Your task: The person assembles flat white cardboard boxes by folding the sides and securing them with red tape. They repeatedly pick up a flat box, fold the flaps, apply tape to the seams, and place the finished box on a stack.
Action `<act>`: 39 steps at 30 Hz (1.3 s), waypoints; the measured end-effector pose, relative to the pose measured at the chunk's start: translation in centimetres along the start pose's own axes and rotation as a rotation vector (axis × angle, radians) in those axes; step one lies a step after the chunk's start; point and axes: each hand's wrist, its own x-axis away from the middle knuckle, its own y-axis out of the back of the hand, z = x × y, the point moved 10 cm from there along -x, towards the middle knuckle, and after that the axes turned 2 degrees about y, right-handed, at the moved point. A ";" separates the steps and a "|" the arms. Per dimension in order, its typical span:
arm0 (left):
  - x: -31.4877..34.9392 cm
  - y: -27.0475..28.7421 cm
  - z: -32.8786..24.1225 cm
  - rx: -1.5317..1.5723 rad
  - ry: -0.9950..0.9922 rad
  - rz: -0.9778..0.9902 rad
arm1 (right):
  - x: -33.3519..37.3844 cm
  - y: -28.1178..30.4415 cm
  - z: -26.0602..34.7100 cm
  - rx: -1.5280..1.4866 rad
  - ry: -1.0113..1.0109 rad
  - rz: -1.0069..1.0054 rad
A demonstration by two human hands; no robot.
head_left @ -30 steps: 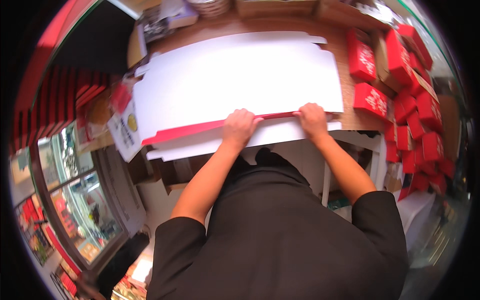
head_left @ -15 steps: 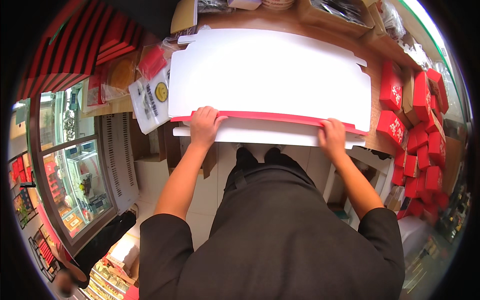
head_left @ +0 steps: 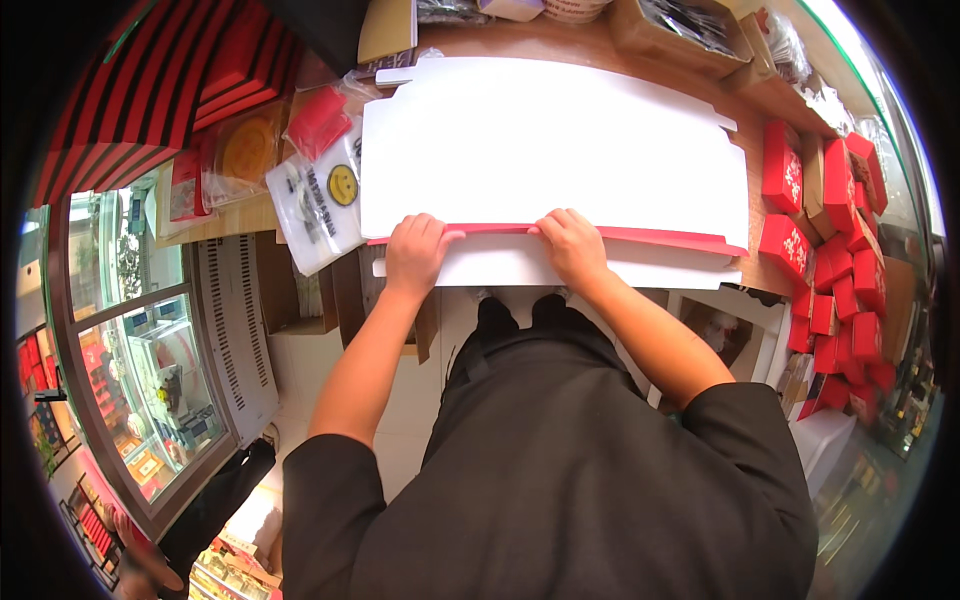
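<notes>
A large white flat cardboard box blank [head_left: 550, 140] lies on the table in front of me, with cut tabs at its side edges. Along its near side a strip is folded up and shows a narrow red face [head_left: 675, 240]. Nearer to me, a white flap [head_left: 500, 268] of it reaches past the table edge. My left hand [head_left: 415, 255] is closed on the folded strip toward its left end, fingers over the fold. My right hand [head_left: 572, 245] grips the same strip near the middle, thumb pointing toward my left hand.
Red boxes [head_left: 785, 165] are piled on the right. A plastic pouch [head_left: 318, 205] with a yellow smiley and a red packet [head_left: 320, 122] lie left of the blank. An open carton [head_left: 680, 38] stands at the back. Striped red-and-black boxes [head_left: 150, 95] rise at far left; another person [head_left: 215, 490] is at lower left.
My right hand has moved left along the folded strip, from near its right end to the middle. My left hand keeps its place on the strip. The whole view has shifted slightly.
</notes>
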 end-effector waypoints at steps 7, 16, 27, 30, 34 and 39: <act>-0.5 -1.8 0.7 -0.123 0.045 0.198 | -0.4 -0.5 -0.4 0.004 -0.065 0.033; -1.9 -6.1 -3.6 -0.158 0.095 0.327 | -0.6 -0.4 -0.5 0.001 -0.047 0.026; -1.9 -7.9 -2.1 -0.315 0.159 0.438 | 4.9 5.1 -8.5 0.172 -0.122 -0.009; -2.0 -7.7 -2.2 -0.319 0.170 0.455 | 4.8 5.7 -8.9 0.140 -0.117 -0.004; -1.7 -7.6 -2.2 -0.347 0.172 0.475 | 7.8 8.7 -12.9 0.189 -0.189 -0.060; -2.1 -7.9 -2.3 -0.351 0.139 0.439 | 8.2 9.6 -13.7 0.199 -0.179 -0.075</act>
